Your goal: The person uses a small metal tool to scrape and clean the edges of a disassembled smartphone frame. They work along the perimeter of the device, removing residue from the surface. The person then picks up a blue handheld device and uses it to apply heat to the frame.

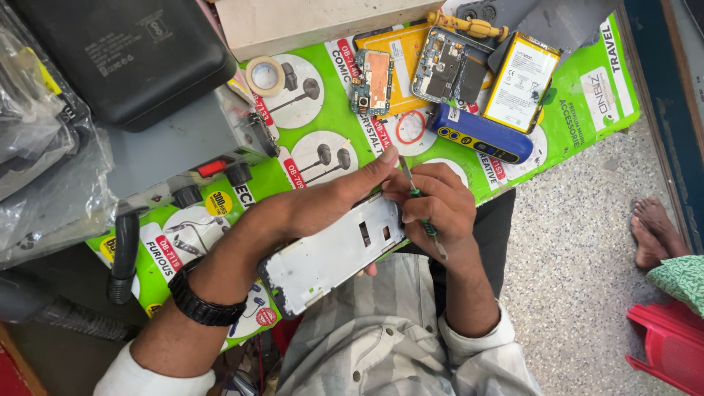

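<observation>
A white phone frame (334, 253) is held over the lap, just off the near edge of the green printed mat (345, 121). Its long axis runs from lower left to upper right, the upper end pointing toward the right hand. The frame is clasped by the left hand (334, 202), fingers laid over its far edge and thumb stretched to its upper corner; a black wristband (202, 301) is worn on that wrist. The right hand (433, 205) is closed around a thin screwdriver (418, 202) with a green collar, the tip set just at the thumb of the left hand, the shaft slanting down to the right.

Beyond the grip, a blue oblong device (480, 132) and a red ring (411, 126) are seen on the mat. Farther off lie a circuit board (372, 81), an opened phone body (449, 66), a flat battery (521, 81) with a yellow border and white label, and a roll of tape (265, 75). To the left of the grip a grey box with a red switch (211, 167) and black knobs stands, a black case (117, 51) resting on it.

To the right of the grip the mat's edge gives way to open speckled floor (572, 271), where another person's bare feet (656, 231) and a red stool (671, 345) are seen.
</observation>
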